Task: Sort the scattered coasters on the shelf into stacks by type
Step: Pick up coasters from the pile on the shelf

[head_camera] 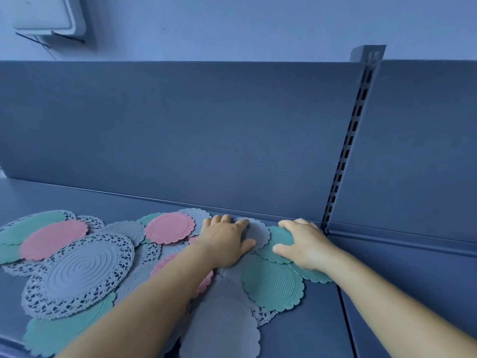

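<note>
Fingers (284, 223) of the right hand (304, 244) curl over a teal coaster (277, 250) at the shelf's (322, 319) back; left hand (227, 239), fingers spread, presses a grey coaster (259, 232): best steady the pile while sliding the teal one free.

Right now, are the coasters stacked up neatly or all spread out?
Spread out. The coasters lie overlapping, pink, green and grey mixed, across the shelf.

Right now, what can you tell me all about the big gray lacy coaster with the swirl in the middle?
The big gray lacy coaster is round, with spiral ridges in its centre and an open lace border. It looks like soft rubber. It lies flat on the shelf, left of both hands, overlapping other coasters; a pink one's edge lies on it. No hand touches it.
</note>
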{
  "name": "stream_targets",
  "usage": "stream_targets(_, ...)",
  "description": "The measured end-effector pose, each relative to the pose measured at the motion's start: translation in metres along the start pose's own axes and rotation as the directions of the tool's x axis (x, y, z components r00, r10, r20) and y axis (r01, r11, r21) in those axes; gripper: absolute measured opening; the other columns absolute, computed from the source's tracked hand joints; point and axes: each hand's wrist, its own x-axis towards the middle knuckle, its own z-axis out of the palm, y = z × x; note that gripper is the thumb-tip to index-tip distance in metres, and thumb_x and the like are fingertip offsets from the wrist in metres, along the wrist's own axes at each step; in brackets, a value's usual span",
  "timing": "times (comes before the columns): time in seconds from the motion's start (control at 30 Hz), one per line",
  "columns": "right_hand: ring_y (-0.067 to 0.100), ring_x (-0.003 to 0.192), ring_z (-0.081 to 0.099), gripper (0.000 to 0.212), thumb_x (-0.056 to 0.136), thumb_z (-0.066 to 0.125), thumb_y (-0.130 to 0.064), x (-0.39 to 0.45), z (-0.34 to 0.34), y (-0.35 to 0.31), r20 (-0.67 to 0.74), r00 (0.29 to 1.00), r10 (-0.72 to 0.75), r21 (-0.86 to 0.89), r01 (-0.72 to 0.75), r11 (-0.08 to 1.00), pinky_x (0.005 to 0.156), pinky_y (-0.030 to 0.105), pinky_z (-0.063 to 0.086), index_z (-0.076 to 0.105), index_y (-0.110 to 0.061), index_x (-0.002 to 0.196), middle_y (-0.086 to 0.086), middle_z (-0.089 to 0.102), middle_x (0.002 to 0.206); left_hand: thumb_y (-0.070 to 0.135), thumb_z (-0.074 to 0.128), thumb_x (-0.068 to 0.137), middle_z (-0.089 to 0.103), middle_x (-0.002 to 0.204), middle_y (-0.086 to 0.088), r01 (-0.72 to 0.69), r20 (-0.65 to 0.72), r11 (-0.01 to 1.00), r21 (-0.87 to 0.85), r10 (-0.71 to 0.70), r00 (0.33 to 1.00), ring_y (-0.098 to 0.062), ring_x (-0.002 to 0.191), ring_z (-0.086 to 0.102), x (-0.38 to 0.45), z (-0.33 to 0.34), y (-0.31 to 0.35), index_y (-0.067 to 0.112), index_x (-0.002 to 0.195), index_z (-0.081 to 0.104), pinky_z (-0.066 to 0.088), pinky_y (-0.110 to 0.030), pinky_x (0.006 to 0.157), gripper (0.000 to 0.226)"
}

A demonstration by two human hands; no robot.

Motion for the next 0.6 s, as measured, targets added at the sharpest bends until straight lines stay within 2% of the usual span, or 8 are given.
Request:
stream_targets(0.13, 0.02, 0.132, 0.032, 0.069, 0.081, 0.067, -0.032, 0.006, -0.001, -0.004, -0.063, 0.997, 0.033, 0.06, -0.03, 0.998, 0.1, 0.032, 0.039, 0.034, -0.025, 0.142, 0.0, 0.034, 0.14, 0.052, 0.054, 0.086, 0.04, 0.131, -0.007, -0.017, -0.07, 0.99, -0.137, 0.008, 0.998, -0.028, 0.124, 0.04, 0.0, -0.004, -0.001, 0.028, 0.142, 0.032, 0.029, -0.04, 0.106, 0.065)
stream_targets(0.23, 0.02, 0.117, 0.048, 0.061, 0.082, 0.066, -0.017, 0.005, -0.003, -0.003, -0.124, 0.99, 0.071, 0.113, -0.057, 0.992, 0.086, 0.027, 0.045, 0.04, -0.022, 0.138, 0.0, 0.041, 0.134, 0.031, 0.067, 0.083, 0.035, 0.13, -0.009, -0.05, -0.146, 0.948, -0.315, 0.004, 0.989, -0.029, 0.122, 0.041, -0.001, -0.01, 0.002, 0.022, 0.145, 0.024, 0.037, -0.034, 0.102, 0.076)
stream_targets(0.3, 0.019, 0.11, 0.053, 0.049, 0.083, 0.062, -0.011, 0.001, -0.006, 0.002, -0.173, 0.982, 0.073, 0.139, -0.049, 0.989, 0.08, 0.023, 0.042, 0.051, -0.02, 0.13, -0.001, 0.05, 0.125, 0.017, 0.064, 0.085, 0.039, 0.132, -0.013, -0.012, -0.163, 0.914, -0.407, -0.059, 0.985, -0.03, 0.12, 0.045, -0.003, -0.014, 0.003, 0.017, 0.147, 0.019, 0.039, -0.032, 0.095, 0.077)
stream_targets(0.37, 0.017, 0.092, 0.054, 0.033, 0.083, 0.059, -0.011, -0.007, -0.01, 0.007, -0.218, 0.974, 0.061, 0.182, -0.021, 0.983, 0.071, 0.022, 0.039, 0.061, -0.02, 0.115, -0.004, 0.057, 0.1, 0.012, 0.061, 0.085, 0.052, 0.123, -0.013, 0.013, -0.21, 0.897, -0.441, -0.118, 0.971, -0.03, 0.116, 0.051, -0.005, -0.016, 0.003, 0.01, 0.139, 0.033, 0.04, -0.03, 0.087, 0.06)
stream_targets(0.43, 0.015, 0.073, 0.05, 0.017, 0.084, 0.058, -0.015, -0.017, -0.014, 0.011, -0.253, 0.966, 0.055, 0.219, 0.002, 0.976, 0.06, 0.026, 0.037, 0.062, -0.02, 0.101, -0.005, 0.056, 0.079, 0.013, 0.059, 0.085, 0.058, 0.091, -0.006, -0.015, -0.283, 0.899, -0.438, -0.122, 0.951, -0.03, 0.099, 0.057, -0.011, -0.019, 0.003, 0.009, 0.115, 0.054, 0.038, -0.027, 0.07, 0.031)
stream_targets(0.5, 0.013, 0.059, 0.045, 0.008, 0.086, 0.055, -0.016, -0.03, -0.018, 0.015, -0.282, 0.958, 0.058, 0.257, 0.017, 0.966, 0.056, 0.027, 0.036, 0.059, -0.02, 0.091, -0.001, 0.059, 0.069, 0.013, 0.057, 0.086, 0.051, 0.07, 0.004, -0.053, -0.32, 0.866, -0.498, -0.127, 0.939, -0.025, 0.079, 0.054, -0.019, -0.024, 0.005, 0.012, 0.098, 0.058, 0.033, -0.025, 0.062, 0.012)
stream_targets(0.6, 0.017, 0.058, 0.047, 0.007, 0.088, 0.051, -0.016, -0.054, -0.02, 0.019, -0.344, 0.937, 0.069, 0.298, 0.039, 0.954, 0.056, 0.028, 0.037, 0.056, -0.02, 0.087, 0.01, 0.064, 0.071, 0.015, 0.056, 0.088, 0.052, 0.069, 0.007, -0.104, -0.327, 0.805, -0.584, -0.116, 0.938, -0.021, 0.07, 0.051, -0.032, -0.028, 0.015, 0.019, 0.088, 0.054, 0.036, -0.024, 0.06, 0.004)
